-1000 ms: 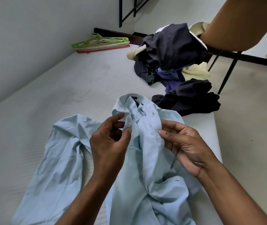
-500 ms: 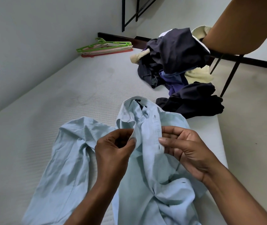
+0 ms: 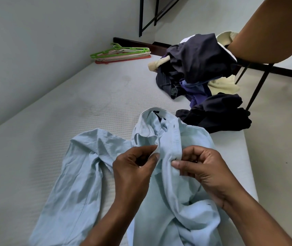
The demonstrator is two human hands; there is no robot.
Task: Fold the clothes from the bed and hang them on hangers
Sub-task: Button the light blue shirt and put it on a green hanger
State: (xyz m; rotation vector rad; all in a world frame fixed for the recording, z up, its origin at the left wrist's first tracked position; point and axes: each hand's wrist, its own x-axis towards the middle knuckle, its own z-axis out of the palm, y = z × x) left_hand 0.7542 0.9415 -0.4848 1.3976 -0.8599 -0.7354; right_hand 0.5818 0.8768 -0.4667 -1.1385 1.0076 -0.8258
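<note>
Shirt [image 3: 173, 192], pale blue, on bed [image 3: 70, 107]: light, limp, crease-prone. Left hand [image 3: 134, 167], right hand [image 3: 202, 167] each pinch a front edge below collar [image 3: 152, 118]; likely best hold.

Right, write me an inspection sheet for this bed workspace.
Surface: white textured mattress, faintly stained.
Job's things: crumpled light blue button-up shirt lying near; stack of green, pink and red plastic hangers at the far end.
Clutter: heap of dark, purple and cream clothes, far right.
Hands: left hand and right hand each pinch a front edge of the shirt below the collar.
Cables: nothing seen.
Surroundings: grey wall left; brown chair with black legs right.
</note>
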